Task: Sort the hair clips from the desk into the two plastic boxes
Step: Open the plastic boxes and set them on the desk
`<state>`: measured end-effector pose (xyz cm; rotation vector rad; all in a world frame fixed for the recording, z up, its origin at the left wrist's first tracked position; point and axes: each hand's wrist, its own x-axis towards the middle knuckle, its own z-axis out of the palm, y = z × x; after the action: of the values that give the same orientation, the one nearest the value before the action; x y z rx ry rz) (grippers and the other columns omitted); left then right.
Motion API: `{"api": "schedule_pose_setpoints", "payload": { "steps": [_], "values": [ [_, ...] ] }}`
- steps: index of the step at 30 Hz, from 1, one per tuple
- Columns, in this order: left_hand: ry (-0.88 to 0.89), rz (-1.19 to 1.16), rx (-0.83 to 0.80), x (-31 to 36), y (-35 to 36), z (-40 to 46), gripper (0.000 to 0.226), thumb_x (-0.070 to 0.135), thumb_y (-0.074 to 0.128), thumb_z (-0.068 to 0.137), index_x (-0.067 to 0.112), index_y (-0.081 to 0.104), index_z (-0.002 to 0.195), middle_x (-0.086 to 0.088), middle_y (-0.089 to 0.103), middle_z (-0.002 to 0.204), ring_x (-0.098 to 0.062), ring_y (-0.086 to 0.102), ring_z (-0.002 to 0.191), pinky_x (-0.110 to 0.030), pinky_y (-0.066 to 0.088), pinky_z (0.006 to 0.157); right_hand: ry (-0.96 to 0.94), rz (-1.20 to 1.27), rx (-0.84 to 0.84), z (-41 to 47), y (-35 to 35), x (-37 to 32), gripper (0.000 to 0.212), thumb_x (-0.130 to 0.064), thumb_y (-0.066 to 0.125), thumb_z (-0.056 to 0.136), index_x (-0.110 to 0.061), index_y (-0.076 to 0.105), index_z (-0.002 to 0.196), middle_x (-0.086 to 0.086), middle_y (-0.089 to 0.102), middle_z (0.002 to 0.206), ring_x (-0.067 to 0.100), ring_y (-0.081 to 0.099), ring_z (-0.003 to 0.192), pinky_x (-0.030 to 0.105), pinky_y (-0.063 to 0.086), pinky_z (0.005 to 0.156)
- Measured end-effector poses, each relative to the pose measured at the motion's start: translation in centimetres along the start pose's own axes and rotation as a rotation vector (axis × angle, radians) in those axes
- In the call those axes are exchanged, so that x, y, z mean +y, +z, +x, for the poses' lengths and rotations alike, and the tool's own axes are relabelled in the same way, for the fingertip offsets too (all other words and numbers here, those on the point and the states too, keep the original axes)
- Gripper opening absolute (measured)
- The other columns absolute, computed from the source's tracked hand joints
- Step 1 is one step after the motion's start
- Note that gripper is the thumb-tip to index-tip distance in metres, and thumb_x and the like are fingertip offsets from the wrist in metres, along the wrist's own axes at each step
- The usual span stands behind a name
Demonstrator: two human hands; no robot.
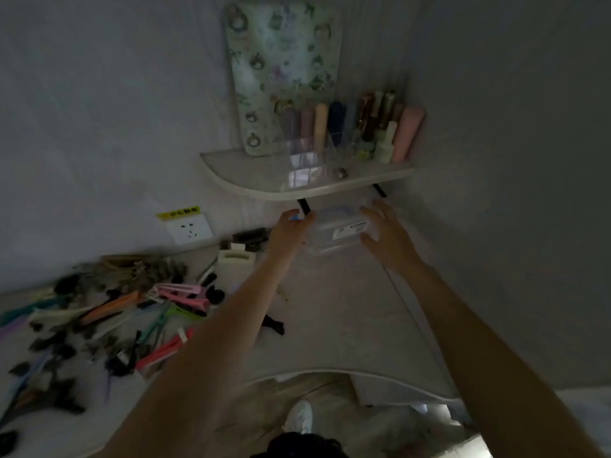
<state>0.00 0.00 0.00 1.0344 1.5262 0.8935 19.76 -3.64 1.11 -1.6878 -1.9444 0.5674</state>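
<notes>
Near edge of desk [330, 325]: both forearms crossing it, reaching away toward the far corner by the wall.

Left side of desk: hair clips [109, 319] lying in a loose heap, mixed colours — pink, orange, green, black — well apart from both hands, off to the left of the left forearm. One black clip [273, 324] sitting alone just right of that forearm. None sorted yet, by the look of it.

Mid desk: white block-shaped item [236, 264] w/ dark bits behind it, near the back edge; can't tell what it is.

Far end, under the wall shelf [297, 183]: clear plastic box [337, 231] w/ a label, standing at the desk's back edge. Looks like a stack of two, but too blurred to be sure. Long axis running left-right across the reach, so each short end is facing one hand.

Left hand [291, 228] at the box's left end, fingers looking to be touching it. Right hand [385, 233] at the right end, fingers spread and straight, close to contact but contact not clear. Hands apart, bracketing the box; neither curled round it yet.

Judgement: both hands about equally near; coming move is a two-sided squeeze and pull back toward near edge. Shelf overhanging close above, so lifting room looks tight.
</notes>
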Motion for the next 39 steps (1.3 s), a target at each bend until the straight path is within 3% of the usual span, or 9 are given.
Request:
{"api": "schedule_pose_setpoints", "payload": {
  "steps": [4, 9, 12, 16, 20, 24, 30, 36, 39],
  "values": [
    [0.057, -0.056, -0.036, 0.4, 0.0, -0.1, 0.047, 0.02, 0.063, 0.087, 0.001, 0.044, 0.125, -0.012, 0.056, 0.105, -0.015, 0.06, 0.076, -0.014, 0.053, 0.051, 0.001, -0.023, 0.178, -0.1, 0.4, -0.4, 0.04, -0.005, 0.055, 0.088, -0.011, 0.053, 0.127, 0.014, 0.043, 0.137, 0.025, 0.047, 0.121, 0.018, 0.033, 0.094],
    [0.129, -0.116, -0.056, -0.4, -0.8, -4.0, 0.03, 0.01, 0.062, 0.086, 0.011, 0.047, 0.112, 0.0, 0.058, 0.089, -0.011, 0.062, 0.072, -0.031, 0.059, 0.072, -0.119, 0.028, 0.302, -3.7, -0.3, -1.4, 0.032, -0.001, 0.057, 0.086, -0.01, 0.061, 0.117, 0.014, 0.051, 0.12, 0.007, 0.049, 0.106, -0.004, 0.03, 0.089],
    [0.217, -0.057, -0.052, -1.7, -1.6, -7.5, 0.028, 0.008, 0.061, 0.085, 0.017, 0.046, 0.106, 0.006, 0.057, 0.085, -0.008, 0.062, 0.072, -0.018, 0.057, 0.06, -0.08, 0.068, 0.405, -7.5, -0.5, -2.0, 0.023, -0.013, 0.057, 0.088, -0.013, 0.063, 0.111, 0.011, 0.051, 0.117, 0.006, 0.055, 0.087, 0.013, 0.045, 0.082],
    [0.279, 0.055, -0.077, -5.3, -2.7, -10.8, 0.026, 0.007, 0.058, 0.088, 0.019, 0.045, 0.107, 0.008, 0.056, 0.087, -0.006, 0.06, 0.073, -0.012, 0.052, 0.054, 0.228, 0.196, 0.49, -11.2, 0.2, -1.2, 0.027, -0.023, 0.06, 0.088, -0.014, 0.053, 0.113, 0.007, 0.045, 0.12, 0.019, 0.06, 0.078, 0.034, 0.054, 0.07],
    [0.19, 0.147, -0.163, -8.9, -2.8, -12.4, 0.026, 0.007, 0.058, 0.088, 0.016, 0.045, 0.108, 0.005, 0.055, 0.089, -0.007, 0.059, 0.075, -0.013, 0.053, 0.054, 0.453, 0.25, 0.3, -13.1, 1.7, 0.7, 0.033, -0.032, 0.06, 0.087, -0.016, 0.051, 0.115, 0.0, 0.058, 0.095, 0.022, 0.062, 0.075, 0.046, 0.056, 0.073],
    [0.052, 0.221, -0.194, -10.8, -2.2, -12.8, 0.029, 0.018, 0.059, 0.089, 0.012, 0.047, 0.115, 0.005, 0.056, 0.089, -0.007, 0.06, 0.073, -0.02, 0.057, 0.059, 0.472, 0.096, 0.103, -15.1, 3.8, 2.0, 0.027, -0.031, 0.049, 0.094, -0.007, 0.057, 0.105, 0.011, 0.066, 0.089, 0.027, 0.061, 0.079, 0.029, 0.042, 0.069],
    [0.036, 0.486, -0.1, -11.6, -1.4, -12.9, 0.028, 0.032, 0.046, 0.096, 0.006, 0.051, 0.105, -0.007, 0.062, 0.09, -0.03, 0.065, 0.079, -0.049, 0.055, 0.075, 0.522, 0.033, 0.042, -16.1, 5.5, 2.1, 0.024, -0.023, 0.043, 0.097, -0.001, 0.054, 0.098, 0.014, 0.059, 0.08, 0.031, 0.057, 0.076, 0.029, 0.033, 0.062],
    [-0.089, 0.34, -0.098, -12.2, -1.6, -12.3, 0.01, 0.021, 0.04, 0.098, 0.012, 0.045, 0.097, -0.006, 0.054, 0.081, -0.023, 0.06, 0.072, -0.047, 0.055, 0.078, 0.584, 0.014, -0.024, -15.7, 5.6, 3.0, 0.022, -0.013, 0.035, 0.098, -0.004, 0.048, 0.083, 0.011, 0.048, 0.068, 0.026, 0.046, 0.065, 0.032, 0.033, 0.06],
    [-0.305, 0.002, -0.127, -12.4, -2.0, -11.9, 0.011, 0.018, 0.045, 0.097, 0.011, 0.049, 0.105, -0.005, 0.053, 0.089, -0.018, 0.057, 0.082, -0.045, 0.053, 0.086, 0.53, -0.118, -0.096, -15.5, 5.2, 3.0, 0.023, -0.019, 0.038, 0.098, -0.007, 0.052, 0.111, 0.021, 0.056, 0.107, 0.033, 0.055, 0.092, 0.04, 0.044, 0.078]
  ]
}}
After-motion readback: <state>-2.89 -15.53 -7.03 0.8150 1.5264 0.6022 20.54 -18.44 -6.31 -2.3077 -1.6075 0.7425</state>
